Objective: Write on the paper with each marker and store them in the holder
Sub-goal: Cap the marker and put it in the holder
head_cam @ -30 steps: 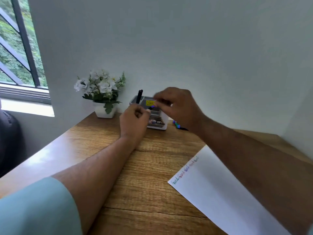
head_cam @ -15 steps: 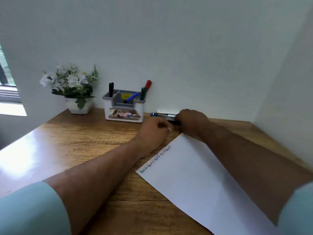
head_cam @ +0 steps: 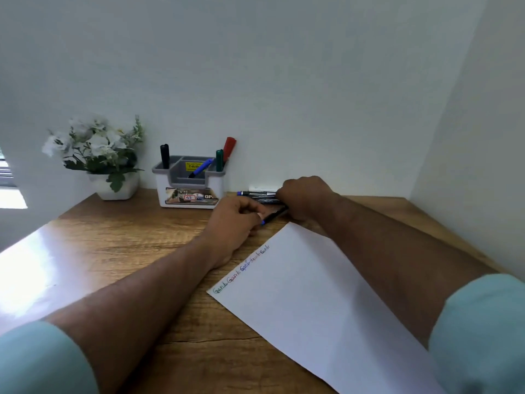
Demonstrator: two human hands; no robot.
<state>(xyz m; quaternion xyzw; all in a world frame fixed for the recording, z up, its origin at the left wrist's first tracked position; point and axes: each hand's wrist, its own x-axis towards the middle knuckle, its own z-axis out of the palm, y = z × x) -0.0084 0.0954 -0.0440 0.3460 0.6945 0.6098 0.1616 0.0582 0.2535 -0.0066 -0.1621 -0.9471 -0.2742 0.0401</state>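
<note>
Head view: at frame centre, the left hand [head_cam: 237, 223] and right hand [head_cam: 305, 199] together pinch a dark marker [head_cam: 274, 215] above the counter [head_cam: 122, 240], beside loose markers [head_cam: 257, 194]. The holder [head_cam: 189, 184], centre left, carries four markers. The paper [head_cam: 312, 302] lies lower right, with writing along its edge.

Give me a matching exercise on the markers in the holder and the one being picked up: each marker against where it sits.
Things:
1. black-capped marker
2. blue-capped marker
3. red-capped marker
4. dark marker with a blue end

Places:
A. lying tilted in the middle compartment of the grey and white plastic holder
B. held between the left hand and right hand
C. upright in the holder's left corner
D. leaning at the holder's right end

Pairs: 1-C, 2-A, 3-D, 4-B
</note>
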